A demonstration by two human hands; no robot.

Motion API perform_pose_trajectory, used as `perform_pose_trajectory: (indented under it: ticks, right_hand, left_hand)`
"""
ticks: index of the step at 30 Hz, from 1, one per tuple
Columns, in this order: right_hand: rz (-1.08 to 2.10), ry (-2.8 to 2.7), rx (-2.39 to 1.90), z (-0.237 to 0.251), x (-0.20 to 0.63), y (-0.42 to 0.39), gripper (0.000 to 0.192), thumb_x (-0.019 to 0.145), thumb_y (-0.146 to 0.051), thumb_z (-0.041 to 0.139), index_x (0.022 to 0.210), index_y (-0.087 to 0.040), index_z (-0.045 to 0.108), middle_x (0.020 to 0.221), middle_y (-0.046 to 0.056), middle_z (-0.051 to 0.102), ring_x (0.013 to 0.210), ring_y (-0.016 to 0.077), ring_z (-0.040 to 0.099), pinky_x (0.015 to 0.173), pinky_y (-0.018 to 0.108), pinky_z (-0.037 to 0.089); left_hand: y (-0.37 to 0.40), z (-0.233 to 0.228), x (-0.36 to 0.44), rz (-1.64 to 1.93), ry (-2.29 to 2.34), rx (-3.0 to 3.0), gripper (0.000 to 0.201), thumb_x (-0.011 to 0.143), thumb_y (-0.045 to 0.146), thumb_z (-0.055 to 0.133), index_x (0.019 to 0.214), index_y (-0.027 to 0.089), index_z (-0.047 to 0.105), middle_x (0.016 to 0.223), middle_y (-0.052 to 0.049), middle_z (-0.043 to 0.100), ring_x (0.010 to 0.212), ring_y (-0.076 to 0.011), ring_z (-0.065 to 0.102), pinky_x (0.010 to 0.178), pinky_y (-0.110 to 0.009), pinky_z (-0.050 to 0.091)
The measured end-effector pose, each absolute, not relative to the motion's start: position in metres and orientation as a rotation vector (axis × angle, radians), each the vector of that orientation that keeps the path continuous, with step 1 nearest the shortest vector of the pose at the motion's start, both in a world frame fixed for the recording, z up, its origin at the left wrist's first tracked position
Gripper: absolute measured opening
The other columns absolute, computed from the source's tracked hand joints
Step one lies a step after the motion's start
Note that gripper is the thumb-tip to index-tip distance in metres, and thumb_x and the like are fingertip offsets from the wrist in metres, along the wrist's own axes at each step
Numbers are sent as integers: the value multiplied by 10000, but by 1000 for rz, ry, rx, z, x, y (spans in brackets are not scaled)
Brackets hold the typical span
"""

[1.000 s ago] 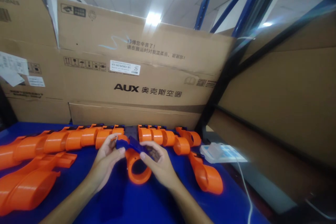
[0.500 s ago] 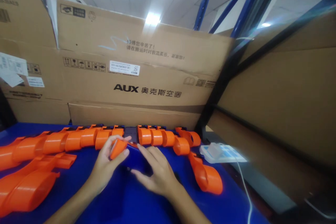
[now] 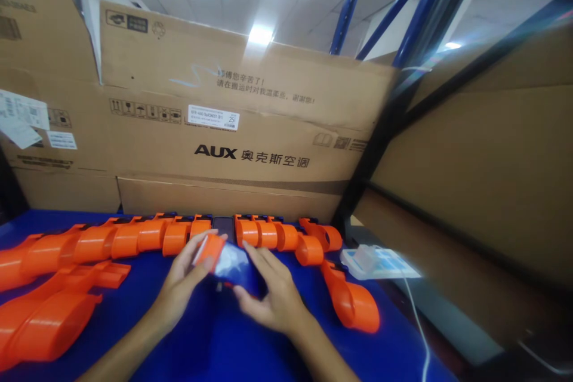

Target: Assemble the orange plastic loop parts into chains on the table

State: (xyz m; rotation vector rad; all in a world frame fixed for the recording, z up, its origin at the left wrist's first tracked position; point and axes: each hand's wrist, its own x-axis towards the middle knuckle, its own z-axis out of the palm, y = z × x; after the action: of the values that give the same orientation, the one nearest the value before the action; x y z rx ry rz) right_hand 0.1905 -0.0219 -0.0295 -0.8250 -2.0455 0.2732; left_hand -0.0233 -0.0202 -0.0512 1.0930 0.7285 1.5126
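Note:
Between my hands is an orange-and-blue piece that looks like a tape dispenser [image 3: 233,264], held above the blue table surface [image 3: 250,352]. My left hand [image 3: 185,268] is closed around its orange end, thumb on top. My right hand [image 3: 273,289] grips the blue end, with fingers over the far edge and thumb below. Bright glare lies on the glossy blue face. The underside is hidden. Behind the hands, a row of orange tape dispensers [image 3: 150,235] with dark blue parts stands along the table's back, and a dark phone-like slab [image 3: 224,228] lies among them.
Larger-looking orange pieces [image 3: 54,325] lie at the near left, and another orange dispenser [image 3: 358,308] lies at the right. A white power strip [image 3: 380,262] with a cable sits by the right edge. A cardboard wall [image 3: 250,191] and a dark rack post [image 3: 367,173] bound the back.
The held piece has tilted, so its blue face now shows with glare on it. Both hands have turned slightly with it and keep their hold. The dispensers on the table have not moved.

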Motion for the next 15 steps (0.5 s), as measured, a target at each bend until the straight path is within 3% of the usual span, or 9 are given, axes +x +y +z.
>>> perform_pose_trajectory:
  ticks: [3,5,8,10,12,15]
  right_hand:
    - [617,-1937,-929,-24,199,-19,394,943,-435,550,1252,-209,643,1065,89,711,932,251,668,862,382,532]
    - [871,-1886,-996,-24,203,-17,451,994,-512,419,981,-173,716,837,52,714,759,213,653,725,327,532]
    - [1139,-1863,-1050,-27,204,-19,582,999,-575,354,754,-149,666,683,21,652,637,171,585,606,278,478]
    - [1173,-1864,-1071,-28,204,-24,572,993,-584,366,791,-149,678,732,29,663,683,180,591,625,282,479]
    - [1076,-1867,-1070,-25,207,-30,514,991,-577,384,1001,-174,703,907,56,702,836,216,628,744,321,509]
    - [927,-1956,-950,-16,216,-45,577,965,-588,436,1439,-259,462,1332,109,588,1108,255,600,963,411,478]
  left_hand:
    - [-21,-51,-23,1439,647,1084,585,799,293,755,1357,266,581,1380,-121,604,1100,-296,653,884,-363,541]
    - [-22,-50,-20,1377,610,1107,660,758,241,791,1379,255,566,1279,-140,662,891,-252,706,749,-339,571]
    - [-22,-47,-13,1383,625,1070,638,719,194,821,1322,243,618,1241,-128,688,946,-245,708,813,-312,566]
    - [-22,-47,-10,1389,677,1046,586,717,214,827,1276,221,651,1146,-118,729,917,-238,719,772,-281,575]
    - [-20,-50,-9,1342,750,1088,569,739,272,815,1275,195,641,902,-85,759,647,-182,706,569,-249,565]
    - [-17,-56,-10,1257,856,1171,570,792,381,764,1298,180,593,667,-7,690,387,-106,562,384,-213,474]
